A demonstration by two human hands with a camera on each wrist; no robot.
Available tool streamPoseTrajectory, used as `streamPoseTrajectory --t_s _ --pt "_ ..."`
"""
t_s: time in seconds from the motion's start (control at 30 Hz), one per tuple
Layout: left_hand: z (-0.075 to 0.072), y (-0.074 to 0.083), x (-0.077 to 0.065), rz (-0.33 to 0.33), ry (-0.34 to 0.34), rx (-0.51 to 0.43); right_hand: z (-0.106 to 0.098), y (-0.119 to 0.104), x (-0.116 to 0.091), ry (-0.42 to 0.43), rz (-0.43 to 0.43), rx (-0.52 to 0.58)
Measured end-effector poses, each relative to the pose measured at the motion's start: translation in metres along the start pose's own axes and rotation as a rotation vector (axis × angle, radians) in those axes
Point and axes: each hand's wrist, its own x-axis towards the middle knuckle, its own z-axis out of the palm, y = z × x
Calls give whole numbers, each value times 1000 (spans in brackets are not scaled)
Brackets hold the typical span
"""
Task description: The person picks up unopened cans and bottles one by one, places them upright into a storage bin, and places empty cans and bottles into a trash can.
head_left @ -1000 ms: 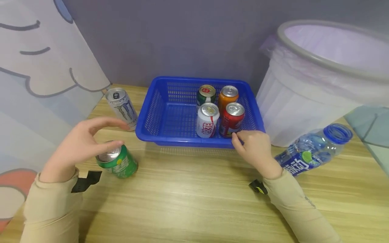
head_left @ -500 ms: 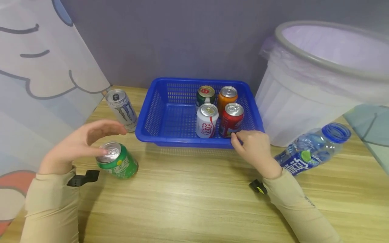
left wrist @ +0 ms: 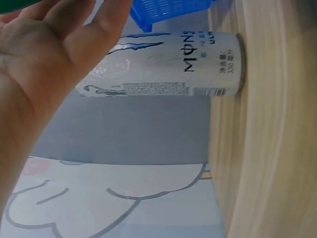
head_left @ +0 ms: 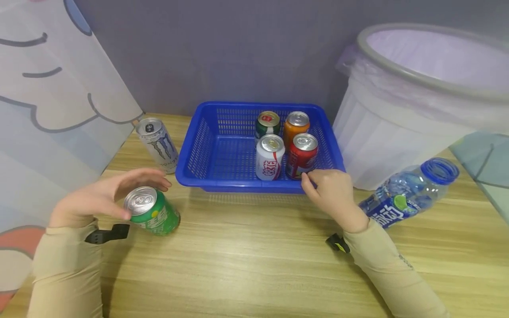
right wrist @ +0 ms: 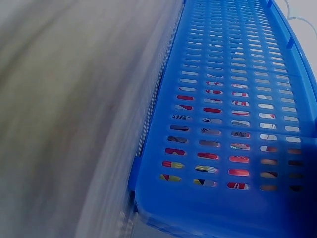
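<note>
In the head view my left hand curves round the upper part of a green soda can on the table, thumb at its near left edge and fingers behind it. In the left wrist view a white Monster can stands beyond that hand. My right hand grips the front rim of a blue plastic basket, near its right corner. Upright inside the basket are a white can, a red can, an orange can and a dark green can.
Right of the basket is a white trash bin with a purple liner. A blue-labelled plastic bottle, its mouth uncapped, leans beside the right forearm. A grey wall runs behind the wooden table; a cartoon-printed panel is on the left.
My left hand has come down from above the green soda can, its thumb moving from over the lid to the can's left edge. The right hand stays at the basket rim.
</note>
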Motion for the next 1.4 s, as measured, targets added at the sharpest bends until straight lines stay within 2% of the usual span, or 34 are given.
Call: streamPoseTrajectory --t_s 0.23,0.43,0.73,1.0,1.4 --pt "-1 -10 6 -11 -101 -139 -1 1 1 -1 7 -7" --pt "-1 -17 7 5 -168 -229 -1 1 2 -11 8 -5" --pt "1 -23 3 26 -179 -269 0 1 3 -22 6 -5" --pt "1 -28 0 9 -169 -277 0 0 2 -22 5 -6" --pt "1 -36 4 87 -197 -303 0 1 0 -12 9 -7"
